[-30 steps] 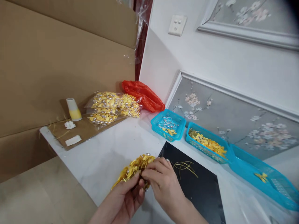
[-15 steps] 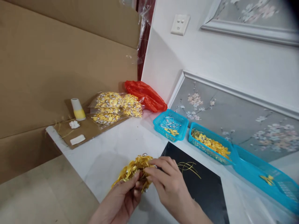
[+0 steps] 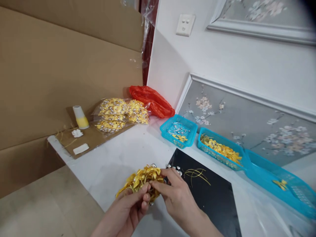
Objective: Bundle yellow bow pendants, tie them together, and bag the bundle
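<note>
A bunch of yellow ribbon flowers with silver beads [image 3: 142, 179] is held low over the white table [image 3: 118, 158]. My left hand [image 3: 128, 210] grips the bunch from below, fingers curled round it. My right hand [image 3: 174, 196] pinches the bunch's right side with thumb and fingertips. Just right of my hands lies a black mat [image 3: 212, 197] with a few thin gold wires [image 3: 196, 173] and some silver beads [image 3: 175, 169] at its near corner.
Three blue baskets line the wall: one with beads and wire [image 3: 178, 131], one with yellow flowers [image 3: 219, 149], one long [image 3: 281, 186]. Bags of finished flowers [image 3: 120, 113], a red plastic bag [image 3: 151, 100] and a white-yellow cup [image 3: 79, 117] sit by cardboard sheets [image 3: 61, 72].
Both hands stay closed on the flower bunch and have shifted slightly toward me. Silver beads now show at the mat's corner beside my right hand.
</note>
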{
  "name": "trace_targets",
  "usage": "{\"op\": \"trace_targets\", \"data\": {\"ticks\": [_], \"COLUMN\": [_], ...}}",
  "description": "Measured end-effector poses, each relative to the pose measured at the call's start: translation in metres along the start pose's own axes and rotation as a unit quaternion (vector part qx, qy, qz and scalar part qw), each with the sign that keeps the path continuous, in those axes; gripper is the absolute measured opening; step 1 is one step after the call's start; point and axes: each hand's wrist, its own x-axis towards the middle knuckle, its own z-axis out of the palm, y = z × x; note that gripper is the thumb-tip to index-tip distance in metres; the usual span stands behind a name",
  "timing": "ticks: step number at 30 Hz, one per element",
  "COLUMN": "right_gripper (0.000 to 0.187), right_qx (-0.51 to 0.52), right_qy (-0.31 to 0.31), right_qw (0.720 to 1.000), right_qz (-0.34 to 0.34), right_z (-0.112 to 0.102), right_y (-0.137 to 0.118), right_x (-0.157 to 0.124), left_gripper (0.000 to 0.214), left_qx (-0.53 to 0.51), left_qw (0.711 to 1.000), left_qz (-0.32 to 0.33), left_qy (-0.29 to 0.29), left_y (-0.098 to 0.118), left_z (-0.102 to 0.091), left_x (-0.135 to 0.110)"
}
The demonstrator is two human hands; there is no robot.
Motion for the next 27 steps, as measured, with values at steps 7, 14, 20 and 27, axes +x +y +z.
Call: {"op": "trace_targets", "data": {"ticks": [7,14,20,27], "right_gripper": [0.036,0.035,0.028,0.012], "right_qx": [-0.027,0.034,0.092,0.043], "right_qy": [0.005,0.061,0.177,0.234], "right_qw": [0.999,0.985,0.926,0.912], "right_qz": [0.041,0.159,0.322,0.333], "right_z": [-0.034,-0.08,-0.125,-0.133], "right_y": [-0.005,-0.006,0.002,0.004], "right_x": [-0.029,-0.091,-0.14,-0.147], "left_gripper": [0.004,0.011,0.011,0.004], "left_qx": [0.08,0.18,0.251,0.314], "left_qw": [0.995,0.969,0.951,0.936], "left_qz": [-0.025,-0.088,-0.126,-0.107], "left_qy": [-0.053,-0.144,-0.126,-0.121], "left_y": [-0.007,-0.038,-0.07,-0.101], "left_z": [0.026,0.067,0.101,0.126], "left_x": [-0.012,-0.019,-0.018,-0.019]}}
